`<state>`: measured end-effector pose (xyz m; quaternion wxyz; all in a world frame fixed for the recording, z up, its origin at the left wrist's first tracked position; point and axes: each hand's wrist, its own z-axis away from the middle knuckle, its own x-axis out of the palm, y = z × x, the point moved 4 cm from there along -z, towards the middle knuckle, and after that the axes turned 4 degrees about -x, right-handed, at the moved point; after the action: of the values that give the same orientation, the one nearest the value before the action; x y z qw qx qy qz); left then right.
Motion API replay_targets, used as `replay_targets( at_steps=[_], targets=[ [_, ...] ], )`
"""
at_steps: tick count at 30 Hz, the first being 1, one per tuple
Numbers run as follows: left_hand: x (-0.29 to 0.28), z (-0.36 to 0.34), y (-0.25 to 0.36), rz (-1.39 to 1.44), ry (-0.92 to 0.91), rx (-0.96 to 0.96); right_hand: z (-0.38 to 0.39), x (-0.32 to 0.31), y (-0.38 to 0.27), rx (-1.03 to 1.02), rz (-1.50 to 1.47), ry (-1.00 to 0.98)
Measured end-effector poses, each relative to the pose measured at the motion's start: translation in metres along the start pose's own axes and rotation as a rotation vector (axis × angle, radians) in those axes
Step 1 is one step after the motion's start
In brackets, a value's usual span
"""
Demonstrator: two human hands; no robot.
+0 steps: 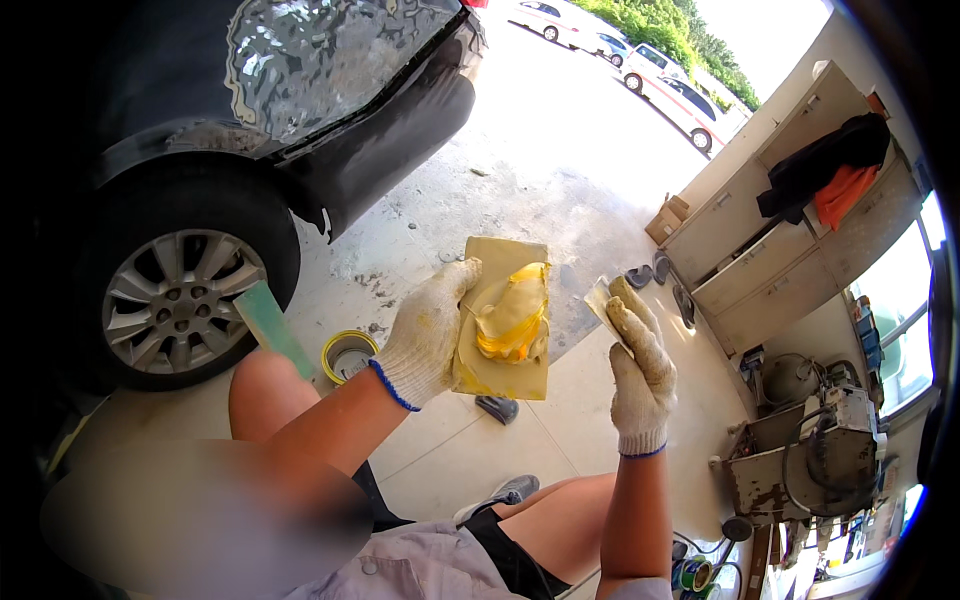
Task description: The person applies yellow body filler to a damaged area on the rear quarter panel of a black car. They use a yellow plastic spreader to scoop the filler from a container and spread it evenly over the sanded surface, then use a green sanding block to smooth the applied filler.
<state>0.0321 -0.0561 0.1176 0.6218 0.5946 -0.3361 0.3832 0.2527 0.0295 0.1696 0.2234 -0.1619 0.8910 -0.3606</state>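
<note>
Left hand (pixel 425 335) grips mixing board (pixel 503 320) of yellow filler (pixel 512 325) at 9 o'clock edge; right hand (pixel 640 365) pinches spreader (pixel 605 305); best scrape flat, fold streaks through evenly.

Both hands gloved in white knit, raised at chest height, bare forearms rising from lower edge. Left hand (pixel 428 330) palm turned right, fingers (pixel 462 275) curled over edge of flat item, thumb side near. Right hand (pixel 640 365) upright, back toward viewer, fingers closed in pinch at top. Hands apart, roughly level. Bare knees bent below, person seated or crouched.
</note>
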Motion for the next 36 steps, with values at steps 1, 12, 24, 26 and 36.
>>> replay_targets(
  at_steps=[1,12,24,26,36],
  targets=[
    [-0.005,0.001,0.005,-0.049,0.02,0.015,-0.003,0.013,-0.015,-0.147,0.145,-0.098],
    [-0.021,0.002,0.017,-0.432,0.203,0.123,0.008,0.048,-0.045,-0.238,0.455,-0.37],
    [0.01,-0.011,0.028,-0.638,0.115,0.161,-0.006,0.052,-0.064,-0.165,0.616,-0.463],
    [0.009,-0.016,0.038,-0.811,0.151,0.261,-0.001,0.056,-0.072,-0.18,0.642,-0.456],
    [0.048,0.016,0.097,-0.169,0.225,0.442,-0.035,0.028,-0.093,-0.176,0.351,-0.227]
  ],
)
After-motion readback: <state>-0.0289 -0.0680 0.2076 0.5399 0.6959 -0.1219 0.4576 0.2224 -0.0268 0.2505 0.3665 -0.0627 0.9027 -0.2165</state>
